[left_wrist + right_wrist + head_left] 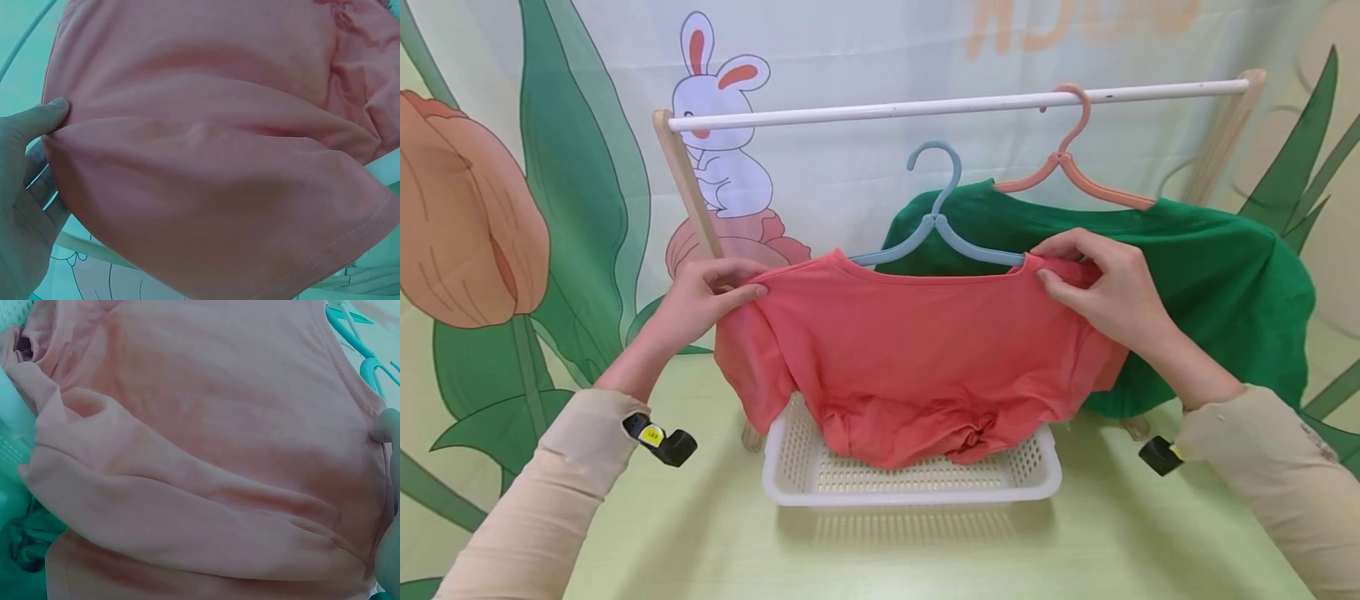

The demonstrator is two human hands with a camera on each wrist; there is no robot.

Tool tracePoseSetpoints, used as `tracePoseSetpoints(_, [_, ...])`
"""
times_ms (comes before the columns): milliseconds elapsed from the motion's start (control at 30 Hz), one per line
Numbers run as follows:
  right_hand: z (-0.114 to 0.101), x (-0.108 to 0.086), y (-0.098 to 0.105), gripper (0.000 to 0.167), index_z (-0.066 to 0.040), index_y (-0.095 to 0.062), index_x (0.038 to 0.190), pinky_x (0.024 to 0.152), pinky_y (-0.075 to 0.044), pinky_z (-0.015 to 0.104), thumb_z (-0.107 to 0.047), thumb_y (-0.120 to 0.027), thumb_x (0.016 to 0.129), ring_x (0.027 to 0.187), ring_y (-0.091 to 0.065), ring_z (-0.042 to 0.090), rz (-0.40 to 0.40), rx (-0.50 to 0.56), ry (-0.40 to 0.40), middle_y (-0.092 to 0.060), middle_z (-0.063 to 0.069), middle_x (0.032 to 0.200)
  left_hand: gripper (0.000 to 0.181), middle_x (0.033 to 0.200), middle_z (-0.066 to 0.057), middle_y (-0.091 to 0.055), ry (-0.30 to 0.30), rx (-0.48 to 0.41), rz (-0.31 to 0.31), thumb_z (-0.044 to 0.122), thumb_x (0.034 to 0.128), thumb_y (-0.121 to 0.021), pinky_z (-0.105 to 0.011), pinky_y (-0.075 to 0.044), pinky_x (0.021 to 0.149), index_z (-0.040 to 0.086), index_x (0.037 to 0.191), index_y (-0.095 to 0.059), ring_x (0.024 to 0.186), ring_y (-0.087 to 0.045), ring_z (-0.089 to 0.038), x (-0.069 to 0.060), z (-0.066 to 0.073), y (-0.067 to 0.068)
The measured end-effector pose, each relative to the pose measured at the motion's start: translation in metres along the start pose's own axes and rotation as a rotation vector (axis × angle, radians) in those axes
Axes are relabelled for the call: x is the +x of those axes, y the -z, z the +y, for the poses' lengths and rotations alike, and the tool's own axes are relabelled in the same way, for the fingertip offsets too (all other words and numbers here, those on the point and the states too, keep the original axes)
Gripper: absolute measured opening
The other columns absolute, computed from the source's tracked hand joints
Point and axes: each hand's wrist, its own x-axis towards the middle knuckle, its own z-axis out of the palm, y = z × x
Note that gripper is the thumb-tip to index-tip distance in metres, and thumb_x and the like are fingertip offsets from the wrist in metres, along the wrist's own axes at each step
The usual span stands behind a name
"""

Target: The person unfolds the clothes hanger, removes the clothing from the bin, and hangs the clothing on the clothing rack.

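A coral-red T-shirt (917,333) hangs between my two hands, its neckline spread around a blue clothes hanger (934,221). My left hand (703,300) pinches the shirt's left shoulder between thumb and fingers; in the left wrist view the thumb (55,111) lies on the cloth near the sleeve seam. The right hand (1108,287) pinches the other shoulder close to the collar. The hanger's arms go into the shirt, so their ends are hidden. Its hook stands free below the rail. The bunched hem droops into a white basket (913,498).
A rack with a white rail (880,110) and wooden posts stands behind the shirt. On the rail a green shirt (1240,267) hangs from an orange hanger (1105,190), at the right. The basket rests on a pale green table (715,533). A printed cloth (850,50) forms the backdrop.
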Motion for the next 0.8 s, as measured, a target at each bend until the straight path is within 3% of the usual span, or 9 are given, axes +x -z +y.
tracePoseSetpoints(667, [-0.0013, 0.0009, 0.0052, 0.033, -0.008, -0.071, 0.109, 0.077, -0.046, 0.005, 0.003, -0.078, 0.079, 0.09, -0.058, -0.006, 0.023, -0.005, 0.012, -0.072, 0.004, 0.101, 0.03, 0.098, 0.016, -0.071, 0.046, -0.026, 0.009, 0.024, 0.0913, -0.072, -0.019, -0.055, 0.074, 0.015, 0.12, -0.071, 0.082, -0.068, -0.01, -0.0063, -0.0045, 0.0023])
tracePoseSetpoints(800, [-0.0012, 0.0012, 0.0073, 0.033, -0.008, -0.072, 0.109, 0.077, -0.046, 0.005, 0.002, -0.079, 0.079, 0.089, -0.059, -0.005, 0.042, -0.011, 0.0, -0.071, -0.001, 0.101, 0.032, 0.102, 0.016, -0.07, 0.046, -0.026, 0.01, 0.024, 0.0918, -0.071, -0.019, -0.056, 0.075, 0.016, 0.123, -0.07, 0.084, -0.069, -0.01, -0.0073, -0.0067, 0.0016])
